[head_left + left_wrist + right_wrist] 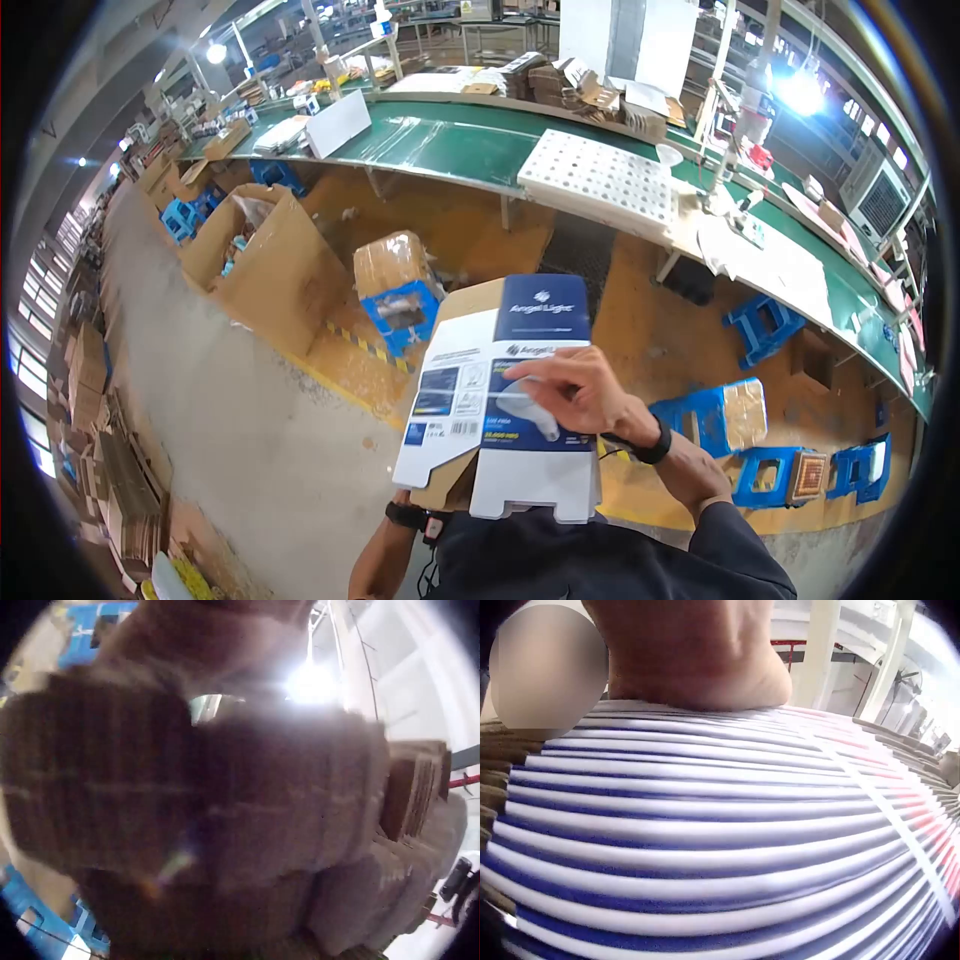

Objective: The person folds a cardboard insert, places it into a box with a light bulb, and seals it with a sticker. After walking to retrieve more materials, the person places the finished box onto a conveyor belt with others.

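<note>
A thick stack of flat printed light boxes (465,350), blue and white with "Angel Light" lettering, is held in front of the body. Across its top lies my right hand (580,388), index finger stretched out to the left over the printed lamp picture. The right wrist view shows that hand's heel at the layered white and blue box edges (690,825), with a pale strap (885,806) running across them. My left hand (217,637) is at the stack's brown cardboard edges (187,780) in the left wrist view; its fingers are hidden, and the head view shows only the wrist.
A long green workbench (440,140) runs ahead, carrying a white perforated panel (600,180). Blue stools (765,330) stand below it and to the right. A large open carton (270,250) is at left, near a blue stool (400,310). Flattened cardboard (130,480) leans at far left.
</note>
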Tool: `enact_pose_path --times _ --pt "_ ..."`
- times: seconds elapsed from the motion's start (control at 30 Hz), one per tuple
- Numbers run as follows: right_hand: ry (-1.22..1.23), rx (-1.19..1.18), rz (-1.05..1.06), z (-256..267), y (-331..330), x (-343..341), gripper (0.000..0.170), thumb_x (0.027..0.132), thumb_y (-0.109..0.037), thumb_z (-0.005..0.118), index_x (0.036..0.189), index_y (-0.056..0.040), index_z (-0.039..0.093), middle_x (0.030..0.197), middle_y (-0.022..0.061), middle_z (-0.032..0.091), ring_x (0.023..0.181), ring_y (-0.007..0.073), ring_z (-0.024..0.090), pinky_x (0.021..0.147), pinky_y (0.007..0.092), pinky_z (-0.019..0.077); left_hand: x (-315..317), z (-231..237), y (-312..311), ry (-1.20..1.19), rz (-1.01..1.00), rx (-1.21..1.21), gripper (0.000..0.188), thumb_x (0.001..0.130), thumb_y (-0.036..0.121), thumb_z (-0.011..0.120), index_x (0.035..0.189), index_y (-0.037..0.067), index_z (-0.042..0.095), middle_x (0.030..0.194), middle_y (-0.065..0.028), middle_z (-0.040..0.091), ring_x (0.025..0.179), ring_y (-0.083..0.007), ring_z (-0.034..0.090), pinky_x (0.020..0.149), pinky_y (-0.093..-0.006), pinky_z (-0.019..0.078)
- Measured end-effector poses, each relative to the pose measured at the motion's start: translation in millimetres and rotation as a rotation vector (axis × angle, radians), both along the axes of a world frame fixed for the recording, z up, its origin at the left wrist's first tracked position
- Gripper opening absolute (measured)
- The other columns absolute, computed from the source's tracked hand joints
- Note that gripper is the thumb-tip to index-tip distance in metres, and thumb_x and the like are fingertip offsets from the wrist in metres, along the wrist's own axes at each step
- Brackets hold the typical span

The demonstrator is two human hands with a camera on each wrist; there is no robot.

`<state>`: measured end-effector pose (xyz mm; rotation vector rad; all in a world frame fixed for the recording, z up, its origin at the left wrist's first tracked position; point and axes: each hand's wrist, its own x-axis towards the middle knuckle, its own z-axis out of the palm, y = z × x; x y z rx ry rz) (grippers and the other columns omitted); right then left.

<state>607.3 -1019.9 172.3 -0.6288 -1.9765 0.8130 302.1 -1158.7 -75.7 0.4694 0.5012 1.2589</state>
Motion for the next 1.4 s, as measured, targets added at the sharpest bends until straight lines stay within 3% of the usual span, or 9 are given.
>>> enact_pose_path --times 0.17,0.3,0.5,0.67,0.83,0.9,0.97,1.3,1.4 --pt "0.006 -0.048 0.042 -31.9 138.2 -50.5 0.020 0.086 -0.003 0.073 0.106 -0.0051 0.077 0.052 0.0046 0.055 0.044 0.0102 0.047 0.046 0.0277 0.0377 -34.9 -96.3 109.1 0.136 0.133 0.098 0.073 0.100 0.056 0.045 0.152 0.005 0.038 0.147 -0.0144 0.051 0.133 -0.0288 0.052 0.110 -0.0472 0.0441" --pt "-0.267 -0.231 -0.137 -23.9 258.9 -79.7 0.019 0.093 -0.013 0.070 0.110 -0.0059 0.076 0.054 0.0039 0.050 0.049 0.0080 0.041 0.048 0.0283 0.0372 -43.8 -67.4 301.2 0.254 0.210 0.069 0.071 0.101 0.054 0.045 0.151 0.005 0.039 0.146 -0.0141 0.052 0.131 -0.0284 0.053 0.109 -0.0466 0.0448" --pt "-0.307 -0.092 -0.119 -25.7 436.9 -108.1 0.034 0.087 -0.020 0.074 0.119 -0.0080 0.070 0.059 0.0066 0.054 0.052 0.0214 0.053 0.055 0.0340 0.0435 -33.0 -53.9 471.9 0.538 0.259 0.105 0.068 0.101 0.051 0.045 0.151 0.005 0.040 0.144 -0.0136 0.053 0.129 -0.0278 0.055 0.108 -0.0458 0.0458" --pt "-0.686 -0.009 0.102 -32.7 617.9 -139.9 0.022 0.077 -0.006 0.069 0.098 -0.0069 0.075 0.078 0.0120 0.069 0.072 0.0262 0.070 0.068 0.0376 0.0559 -30.7 -66.7 624.0 0.754 0.405 0.104 0.066 0.102 0.049 0.045 0.150 0.004 0.040 0.142 -0.0132 0.055 0.127 -0.0272 0.056 0.107 -0.0451 0.0466" --pt "-0.528 0.182 0.166 -62.4 786.3 -191.2 0.010 0.076 -0.004 0.067 0.084 -0.0082 0.071 0.080 0.0123 0.070 0.076 0.0305 0.070 0.071 0.0377 0.0574 -24.5 -75.7 779.8 1.001 0.673 0.019 0.064 0.103 0.047 0.045 0.149 0.004 0.041 0.141 -0.0128 0.056 0.125 -0.0267 0.057 0.106 -0.0444 0.0474" --pt "-0.559 0.137 0.198 -76.3 852.4 -202.1 0.010 0.076 -0.004 0.066 0.083 -0.0091 0.071 0.080 0.0128 0.070 0.077 0.0320 0.070 0.071 0.0390 0.0567 -32.8 -71.4 802.7 1.112 0.732 -0.036 0.063 0.103 0.046 0.045 0.149 0.004 0.041 0.140 -0.0126 0.056 0.125 -0.0265 0.057 0.105 -0.0441 0.0477" --pt "-0.608 0.182 0.285 -108.4 912.5 -208.2 0.009 0.074 -0.005 0.064 0.081 -0.0086 0.069 0.078 0.0133 0.069 0.076 0.0331 0.069 0.070 0.0404 0.0560 -34.3 -27.8 846.0 0.381 0.771 -0.159 0.055 0.108 0.038 0.038 0.149 0.002 0.042 0.137 -0.0112 0.057 0.124 -0.0220 0.057 0.105 -0.0362 0.0449" --pt "-0.533 -0.222 0.436 -154.5 1006.5 -193.6 0.014 0.084 -0.015 0.067 0.093 -0.0048 0.067 0.094 0.0088 0.071 0.093 0.0291 0.066 0.098 0.0397 0.0484 -35.2 20.0 908.2 1.183 0.773 -0.266 0.064 0.086 0.033 0.081 0.125 -0.007 0.048 0.119 -0.0178 0.055 0.118 -0.0256 0.052 0.104 -0.0416 0.0415" --pt "-0.422 0.089 0.062 -167.0 1028.2 -165.6 0.027 0.089 -0.020 0.068 0.112 -0.0068 0.069 0.119 0.0145 0.067 0.114 0.0315 0.059 0.102 0.0402 0.0452 -30.5 16.9 906.1 1.084 0.733 -0.312 0.061 0.084 0.030 0.083 0.122 -0.005 0.049 0.115 -0.0155 0.059 0.113 -0.0242 0.055 0.102 -0.0399 0.0418"
